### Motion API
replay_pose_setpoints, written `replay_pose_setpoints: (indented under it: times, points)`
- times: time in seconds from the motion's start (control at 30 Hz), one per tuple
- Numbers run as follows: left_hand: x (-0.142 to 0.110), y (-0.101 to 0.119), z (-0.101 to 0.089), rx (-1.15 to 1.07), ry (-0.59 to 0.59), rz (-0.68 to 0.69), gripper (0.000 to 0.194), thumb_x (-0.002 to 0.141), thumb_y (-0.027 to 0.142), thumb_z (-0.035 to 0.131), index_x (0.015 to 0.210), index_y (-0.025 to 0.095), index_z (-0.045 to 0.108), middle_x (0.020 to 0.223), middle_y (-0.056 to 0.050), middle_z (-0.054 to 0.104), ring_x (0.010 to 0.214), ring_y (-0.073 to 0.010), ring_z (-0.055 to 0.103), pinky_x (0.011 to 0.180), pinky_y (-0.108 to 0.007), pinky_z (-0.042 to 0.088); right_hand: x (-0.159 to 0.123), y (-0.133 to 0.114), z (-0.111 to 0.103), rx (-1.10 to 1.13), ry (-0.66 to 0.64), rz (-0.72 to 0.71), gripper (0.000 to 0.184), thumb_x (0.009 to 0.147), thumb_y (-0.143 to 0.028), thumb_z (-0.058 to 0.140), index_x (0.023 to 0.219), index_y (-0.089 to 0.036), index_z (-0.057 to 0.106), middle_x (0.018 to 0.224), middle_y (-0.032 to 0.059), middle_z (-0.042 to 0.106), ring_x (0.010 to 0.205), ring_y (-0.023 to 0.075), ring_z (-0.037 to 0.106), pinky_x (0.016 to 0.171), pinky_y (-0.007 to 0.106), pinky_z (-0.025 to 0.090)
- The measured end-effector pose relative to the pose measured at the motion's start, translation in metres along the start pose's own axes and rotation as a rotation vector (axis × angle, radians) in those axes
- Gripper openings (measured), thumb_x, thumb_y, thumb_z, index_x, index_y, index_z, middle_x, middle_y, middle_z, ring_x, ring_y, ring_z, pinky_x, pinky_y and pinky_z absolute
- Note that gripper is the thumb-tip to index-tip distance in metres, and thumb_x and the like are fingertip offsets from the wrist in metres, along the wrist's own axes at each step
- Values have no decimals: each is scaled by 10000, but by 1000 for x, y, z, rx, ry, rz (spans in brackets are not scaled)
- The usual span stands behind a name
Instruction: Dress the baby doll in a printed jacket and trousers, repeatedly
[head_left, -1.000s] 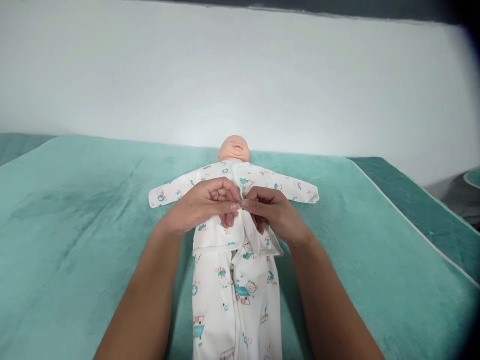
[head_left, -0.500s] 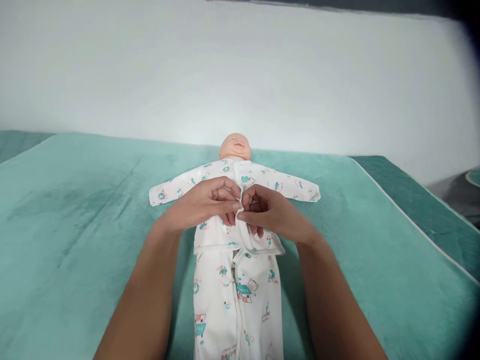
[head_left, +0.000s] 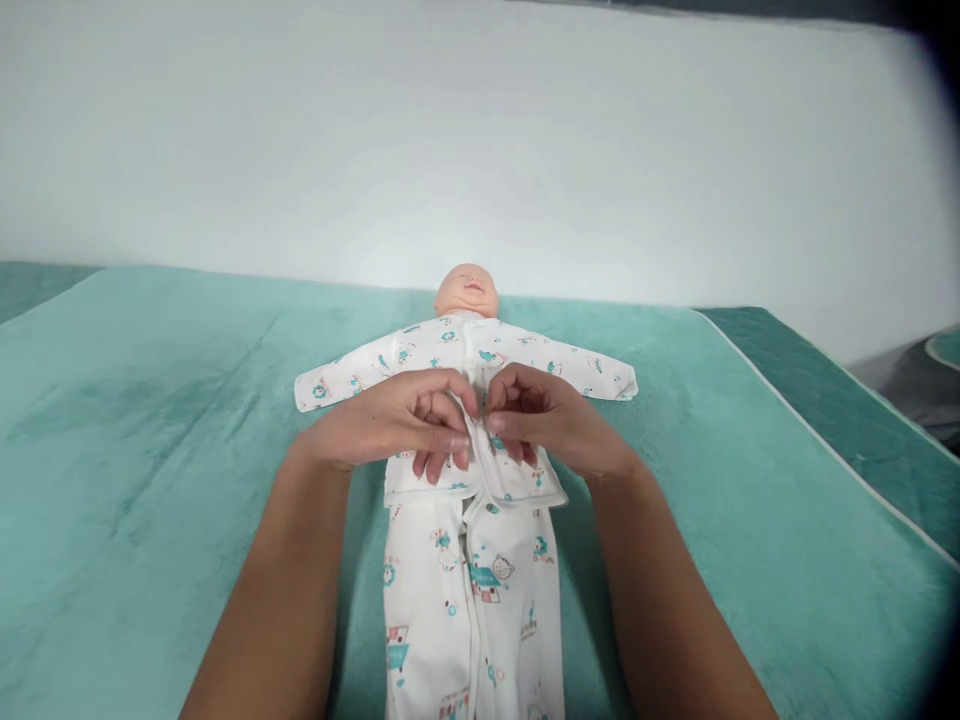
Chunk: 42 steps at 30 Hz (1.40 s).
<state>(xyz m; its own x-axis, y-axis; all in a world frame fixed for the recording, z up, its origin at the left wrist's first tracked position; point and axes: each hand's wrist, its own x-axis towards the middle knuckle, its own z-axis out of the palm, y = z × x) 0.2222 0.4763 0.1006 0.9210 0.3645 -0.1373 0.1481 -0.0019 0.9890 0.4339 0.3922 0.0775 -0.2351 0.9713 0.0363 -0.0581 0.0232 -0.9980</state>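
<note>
A baby doll lies on its back, its head at the far end and its arms spread wide. It wears a white printed long-sleeved baby shirt and matching trousers. Over the chest, my left hand has its fingers curled at the shirt's left front edge, thumb and forefinger about the cloth. Facing it, my right hand pinches at the other front edge. A narrow gap separates the fingertips of both hands. The fingers partly hide the edges they hold.
A teal plush blanket lies under the doll, with a darker green cover at the right. Behind stands a white wall. A dark grey object shows at the far right.
My hands have drawn slightly apart at the shirt front. The left hand moved a little left and toward me, and its fingertips no longer meet those of the right.
</note>
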Motion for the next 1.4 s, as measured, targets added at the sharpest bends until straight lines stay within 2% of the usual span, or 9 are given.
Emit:
replay_pose_setpoints:
  times: [0.1, 0.2, 0.37, 0.6, 0.77, 0.97, 1.17, 1.27, 1.4]
  points:
    - [-1, -1, -1, -30, 75, 109, 198, 854, 282, 676, 1019, 175, 650, 760, -51, 730, 557, -142, 654, 486, -242, 511, 1, 3, -2, 81, 217, -204, 200, 906, -375, 633, 797, -222, 564, 670, -33, 576, 530, 93, 523, 478, 231, 438]
    - [7, -3, 4, -45, 481, 382, 146, 886, 304, 635, 960, 186, 679, 834, -51, 731, 746, -169, 692, 637, -283, 566, 6, 7, 0, -17, 451, -379, 104, 935, -328, 581, 892, -250, 635, 996, 20, 672, 967, 163, 641, 871, 341, 532]
    - [23, -6, 14, 258, 805, 352, 207, 913, 353, 588, 975, 203, 717, 1045, -41, 723, 867, -149, 641, 740, -259, 524, 18, 25, 9, -540, 439, -390, 402, 962, -358, 542, 1362, -317, 527, 1501, 30, 459, 1429, 211, 363, 1208, 456, 269]
    - [20, -3, 12, 338, 657, 181, 322, 929, 431, 542, 803, 163, 671, 791, -25, 721, 573, -91, 556, 504, -206, 420, 11, 23, 1, -837, 132, -259, 645, 983, -393, 502, 1563, -331, 227, 1656, -4, 109, 1534, 219, 40, 1246, 524, 119]
    - [7, -4, -1, 276, 492, 109, 341, 939, 427, 532, 792, 152, 670, 767, -39, 742, 405, -47, 469, 461, -208, 404, -2, 8, -13, -581, 4, -183, 588, 913, -389, 633, 1462, -415, 426, 1625, -70, 224, 1527, 229, 109, 1233, 510, 199]
    - [2, -2, -4, 268, 427, 44, 347, 939, 456, 524, 777, 171, 639, 685, -22, 700, 417, -67, 500, 459, -212, 396, 2, 6, -13, -242, 316, -223, 198, 939, -377, 573, 1031, -267, 709, 1131, 29, 707, 1162, 209, 601, 1042, 414, 440]
    - [-39, -51, 45, 468, 831, 163, 263, 925, 404, 548, 780, 194, 611, 790, -18, 621, 720, -138, 542, 655, -249, 449, -17, 32, 20, -502, 589, -323, 102, 890, -318, 602, 843, -228, 595, 883, 16, 599, 846, 167, 539, 815, 322, 446]
    - [-73, -87, 67, 415, 828, 179, 120, 915, 311, 550, 967, 234, 625, 1025, -44, 606, 889, -170, 575, 772, -277, 479, -51, 53, 37, -432, 628, -242, 123, 898, -329, 606, 864, -235, 534, 856, -4, 538, 760, 147, 490, 714, 284, 421]
    - [-90, -104, 77, 468, 861, 96, 220, 883, 263, 572, 1103, 273, 571, 1160, -41, 584, 996, -189, 575, 893, -324, 479, -93, 73, 46, -376, 548, -137, 131, 916, -342, 586, 877, -237, 516, 845, -5, 539, 743, 153, 497, 703, 287, 424]
